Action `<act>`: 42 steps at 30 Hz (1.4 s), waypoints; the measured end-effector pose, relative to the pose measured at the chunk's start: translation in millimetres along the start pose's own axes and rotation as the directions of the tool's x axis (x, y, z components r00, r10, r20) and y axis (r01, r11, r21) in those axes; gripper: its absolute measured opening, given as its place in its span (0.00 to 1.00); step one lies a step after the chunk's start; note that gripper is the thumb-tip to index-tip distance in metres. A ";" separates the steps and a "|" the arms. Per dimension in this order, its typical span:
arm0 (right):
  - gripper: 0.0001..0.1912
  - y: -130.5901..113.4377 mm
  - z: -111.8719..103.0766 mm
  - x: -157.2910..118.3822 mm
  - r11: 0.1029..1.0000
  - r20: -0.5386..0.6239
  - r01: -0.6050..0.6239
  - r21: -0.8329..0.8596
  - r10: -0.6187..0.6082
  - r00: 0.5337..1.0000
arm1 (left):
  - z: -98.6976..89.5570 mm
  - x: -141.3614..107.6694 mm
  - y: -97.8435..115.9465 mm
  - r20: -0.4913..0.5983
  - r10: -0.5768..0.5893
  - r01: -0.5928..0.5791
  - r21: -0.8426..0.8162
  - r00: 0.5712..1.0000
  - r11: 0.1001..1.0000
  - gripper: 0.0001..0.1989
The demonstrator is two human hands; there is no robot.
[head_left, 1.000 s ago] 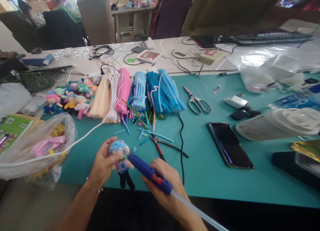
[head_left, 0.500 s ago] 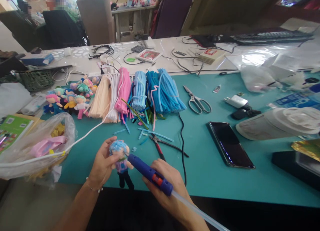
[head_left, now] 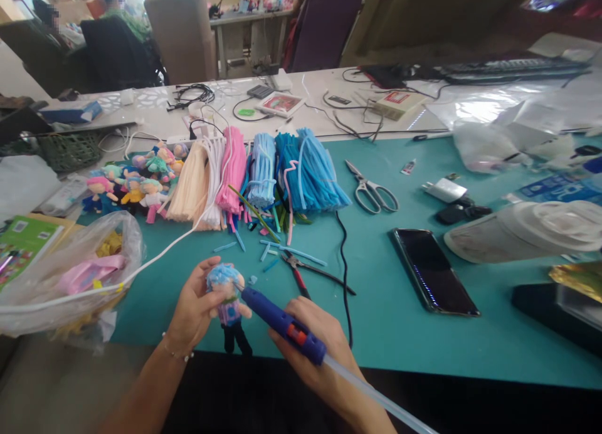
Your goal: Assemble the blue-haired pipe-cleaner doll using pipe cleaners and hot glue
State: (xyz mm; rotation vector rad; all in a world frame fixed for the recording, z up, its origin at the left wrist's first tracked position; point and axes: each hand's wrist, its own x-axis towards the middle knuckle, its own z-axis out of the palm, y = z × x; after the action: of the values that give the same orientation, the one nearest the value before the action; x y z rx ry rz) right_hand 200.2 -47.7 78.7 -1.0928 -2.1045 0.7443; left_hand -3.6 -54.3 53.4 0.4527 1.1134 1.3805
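Note:
Near the table's front edge, my left hand is closed round the head and side of a small doll with blue hair, a purple top and dark legs. My right hand grips a blue hot glue gun, with a clear glue stick trailing from its back end. The gun's nozzle points at the doll's face and is at or very close to it; contact is hard to make out. Just beyond the doll lie a blue scrap and red-handled pliers.
Bundles of pipe cleaners stand behind the hands, with finished dolls to their left. Scissors, a phone and a white cup lie to the right. A plastic bag sits at the left; a white cable crosses there.
Both hands, the doll and the glue gun hold almost the same position. In the background, a seated person has shifted slightly.

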 end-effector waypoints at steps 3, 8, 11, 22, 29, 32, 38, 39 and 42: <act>0.09 -0.5 -0.8 0.4 1.000 0.019 0.004 -0.003 -0.004 1.000 | -0.5 0.8 -0.4 -0.010 0.003 -0.003 -0.008 1.000 1.000 0.27; 0.10 -2.1 -3.3 1.1 1.000 0.040 0.016 -0.014 -0.015 0.999 | -1.5 2.6 -1.0 -0.025 -0.005 0.005 -0.003 1.000 1.000 0.28; 0.10 -2.4 -4.1 1.6 0.999 0.052 0.034 -0.033 -0.032 0.998 | -2.3 3.9 -0.1 -0.029 -0.010 0.010 0.009 1.000 1.000 0.27; 0.06 -1.9 -9.0 3.5 0.972 0.015 -0.098 0.215 0.097 0.995 | 1.6 1.5 1.9 -0.021 -0.023 0.023 -0.018 1.000 1.000 0.28; 0.17 11.1 6.3 -12.8 0.762 0.012 -0.394 0.514 0.453 0.891 | 2.9 2.9 0.4 0.003 -0.063 0.063 -0.047 0.998 0.997 0.26; 0.20 18.4 2.5 -21.6 0.679 -0.129 -0.442 0.586 0.617 0.776 | 0.2 3.5 3.6 -0.021 -0.083 0.081 -0.073 0.996 0.994 0.24; 0.22 60.7 -32.7 -23.4 0.693 -0.453 -0.474 0.543 0.717 0.529 | -18.5 7.3 10.9 -0.132 -0.063 0.055 -0.064 0.989 0.996 0.24; 0.23 69.9 -36.9 -22.1 0.682 -0.488 -0.523 0.511 0.731 0.477 | -21.1 7.8 10.6 -0.143 -0.064 0.056 -0.063 0.988 0.996 0.24; 0.23 92.4 -41.2 -16.5 0.648 -0.535 -0.669 0.364 0.733 0.420 | -25.4 8.0 8.2 -0.161 -0.035 0.026 -0.057 0.986 0.998 0.25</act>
State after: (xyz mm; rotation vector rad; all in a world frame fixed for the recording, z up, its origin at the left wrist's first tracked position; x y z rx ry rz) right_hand 283.4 -8.4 33.3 -1.8965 -0.9351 0.6650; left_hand -30.3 -53.8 45.7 0.2867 1.2057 1.4364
